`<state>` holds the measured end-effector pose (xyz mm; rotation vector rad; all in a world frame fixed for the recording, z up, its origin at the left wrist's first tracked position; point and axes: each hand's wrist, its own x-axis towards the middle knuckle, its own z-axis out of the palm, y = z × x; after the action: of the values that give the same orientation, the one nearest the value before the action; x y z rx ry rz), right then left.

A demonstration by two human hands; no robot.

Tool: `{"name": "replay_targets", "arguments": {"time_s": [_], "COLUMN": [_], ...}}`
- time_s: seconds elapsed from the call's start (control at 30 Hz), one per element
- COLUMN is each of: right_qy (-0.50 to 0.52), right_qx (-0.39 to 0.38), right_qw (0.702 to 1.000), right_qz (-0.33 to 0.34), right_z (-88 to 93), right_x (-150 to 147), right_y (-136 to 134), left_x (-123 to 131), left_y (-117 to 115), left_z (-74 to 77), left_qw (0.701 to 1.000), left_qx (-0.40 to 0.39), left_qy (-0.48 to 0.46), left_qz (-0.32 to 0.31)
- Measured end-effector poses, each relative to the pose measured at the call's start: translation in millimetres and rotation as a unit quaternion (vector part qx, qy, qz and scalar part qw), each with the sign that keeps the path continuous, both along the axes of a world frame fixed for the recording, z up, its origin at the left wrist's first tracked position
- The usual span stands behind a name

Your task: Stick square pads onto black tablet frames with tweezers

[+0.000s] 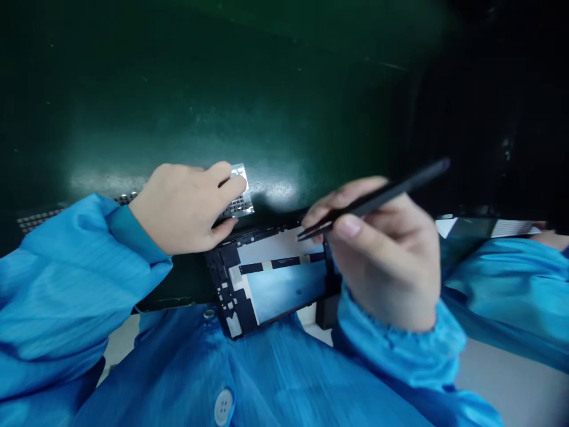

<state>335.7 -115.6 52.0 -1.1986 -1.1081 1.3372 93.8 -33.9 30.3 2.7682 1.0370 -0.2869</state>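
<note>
My left hand (186,204) is closed on a clear strip (240,204) covered with rows of small dark pieces. The strip passes under the hand and shows again beyond my left sleeve. In my right hand (386,249) is a pair of black tweezers (373,201), held like a pen with the tips pointing left. Below the tips lies an opened flat device (284,290), with a black frame, small parts along its left end and a shiny silver-blue inner area. It sits tilted at the table's near edge, against my blue clothing. My right hand hides its right end.
A dark green tabletop (200,77) stretches ahead. At the right, another person's blue sleeve (511,279) rests beside white and striped items (515,228) near the table edge. A dark block (326,312) shows below the device's right end.
</note>
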Motion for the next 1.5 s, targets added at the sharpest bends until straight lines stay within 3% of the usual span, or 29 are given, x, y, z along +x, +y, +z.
{"name": "replay_targets", "arguments": {"time_s": [0.1,0.2,0.37,0.6,0.7,0.8,0.93,1.0,1.27,1.5], "right_qy": [-0.029,-0.077,-0.156,-0.217,-0.291,-0.307,-0.310,-0.306,-0.267,-0.278], "right_qx": [-0.009,0.019,0.076,0.088,0.104,0.100,0.107,0.107,0.064,0.075], "right_qw": [0.993,0.982,0.973,0.965,0.949,0.946,0.922,0.910,0.932,0.926], "right_qz": [-0.118,-0.173,-0.153,-0.117,-0.060,0.021,0.207,0.258,0.235,0.245], "right_z": [-11.8,-31.9,-44.4,-38.1,-22.7,-9.3,-12.4,-18.7,-23.0,-24.1], "right_x": [-34.8,-64.4,-73.9,-72.0,-61.4,-39.0,-15.7,-13.2,-17.2,-17.9], "right_y": [-49.6,-75.6,-76.7,-78.9,-67.9,-35.3,16.6,30.4,26.0,27.6], "left_x": [-0.8,-1.4,-1.2,-1.6,-3.3,-5.1,-4.9,-4.0,-4.7,-5.0], "left_y": [-3.8,-2.4,2.2,3.7,5.5,8.0,9.9,9.7,6.0,5.6], "left_z": [1.1,-0.3,-4.8,-8.7,-10.5,-11.1,-9.2,-7.6,-1.3,-1.8], "left_qw": [1.000,1.000,0.999,0.999,0.998,0.997,0.993,0.992,0.988,0.988], "left_qx": [-0.013,-0.023,-0.026,-0.018,-0.026,-0.042,-0.073,-0.088,-0.112,-0.112], "left_qy": [0.006,0.006,-0.012,-0.033,-0.045,-0.063,-0.081,-0.076,-0.098,-0.095], "left_qz": [-0.007,0.009,0.027,0.028,0.032,0.033,0.040,0.043,0.052,0.056]}}
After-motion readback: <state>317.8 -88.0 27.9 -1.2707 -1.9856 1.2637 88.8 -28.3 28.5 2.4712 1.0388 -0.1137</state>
